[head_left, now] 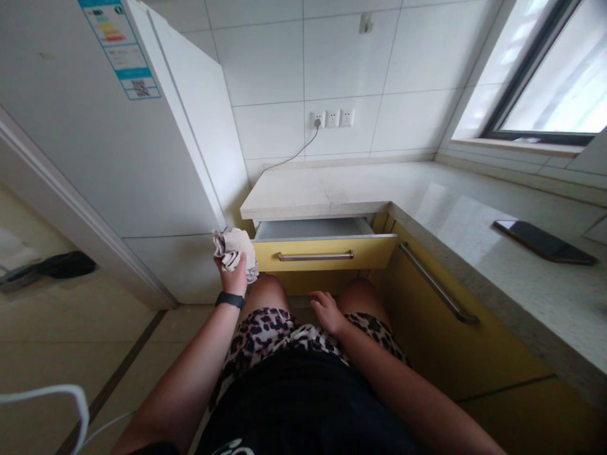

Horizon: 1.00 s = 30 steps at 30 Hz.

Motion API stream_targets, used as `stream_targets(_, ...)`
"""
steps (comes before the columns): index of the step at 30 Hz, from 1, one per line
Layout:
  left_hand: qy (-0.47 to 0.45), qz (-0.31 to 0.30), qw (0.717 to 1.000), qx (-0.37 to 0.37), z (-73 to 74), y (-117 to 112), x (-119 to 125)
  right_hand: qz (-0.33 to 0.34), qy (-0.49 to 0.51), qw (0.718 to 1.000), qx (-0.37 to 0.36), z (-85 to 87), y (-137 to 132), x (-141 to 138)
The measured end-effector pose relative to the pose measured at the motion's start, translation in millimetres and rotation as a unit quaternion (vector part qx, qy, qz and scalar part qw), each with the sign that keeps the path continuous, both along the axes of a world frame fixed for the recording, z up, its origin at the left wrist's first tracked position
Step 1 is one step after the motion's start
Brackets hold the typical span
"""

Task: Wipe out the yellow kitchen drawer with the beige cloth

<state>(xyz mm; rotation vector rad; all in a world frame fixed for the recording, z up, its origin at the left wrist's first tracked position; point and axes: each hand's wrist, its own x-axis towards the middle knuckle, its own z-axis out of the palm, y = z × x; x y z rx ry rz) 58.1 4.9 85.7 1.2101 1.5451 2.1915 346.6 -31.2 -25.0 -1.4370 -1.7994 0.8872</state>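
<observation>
My left hand (233, 273), with a dark band on its wrist, is closed around a bunched beige cloth (236, 246). The cloth is at the left end of a pulled-out yellow drawer (372, 251); whether it touches the drawer front I cannot tell. A metal bar handle (317, 256) runs across that front, and the visible part of the drawer's inside is pale grey. My right hand (327, 311) is between my knees, below the drawer, with its fingers loosely stretched out and nothing in them.
Above the drawer runs a pale stone countertop (294, 189), turning along the right side, where a dark phone (543, 241) lies. A white refrigerator (156, 164) stands at the left. A yellow cabinet front (427, 328) with a long handle is close on my right. A cord is plugged into a wall socket (318, 119).
</observation>
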Motion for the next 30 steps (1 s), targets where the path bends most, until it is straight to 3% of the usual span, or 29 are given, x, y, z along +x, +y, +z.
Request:
stream_targets(3, 0.180, 0.046, 0.983, 0.006, 6.0, 11.9, -24.9, 0.016, -0.009, 1.000, -0.001, 1.8, -0.8, 0.3)
stream_targets(7, 0.358, 0.081, 0.929, -0.048, -4.5, 18.6, -41.5, 0.036, -0.014, 0.999, -0.002, 4.1, -2.2, 2.8)
stream_targets(12, 0.445, 0.082, 0.886, -0.101, -24.5, 12.6, -34.6, 0.052, -0.015, 0.999, -0.003, 4.5, -4.5, 3.3)
stream_targets(18, 0.525, -0.004, 0.829, -0.191, -60.5, 0.0, -20.7, 0.068, -0.017, 0.998, -0.011, 4.2, -6.7, 1.4)
stream_targets(22, 0.511, -0.031, 0.834, -0.208, -76.2, -2.7, -27.5, 0.074, -0.020, 0.997, -0.014, 5.0, -8.2, 1.7)
stream_targets(25, 0.501, 0.000, 0.848, -0.173, -63.2, 0.5, -39.1, 0.075, -0.021, 0.997, -0.015, 5.2, -9.3, 1.9)
stream_targets(30, 0.500, 0.057, 0.857, -0.113, -11.7, 14.0, -50.3, 0.085, -0.028, 0.996, -0.022, 5.6, -9.3, 1.2)
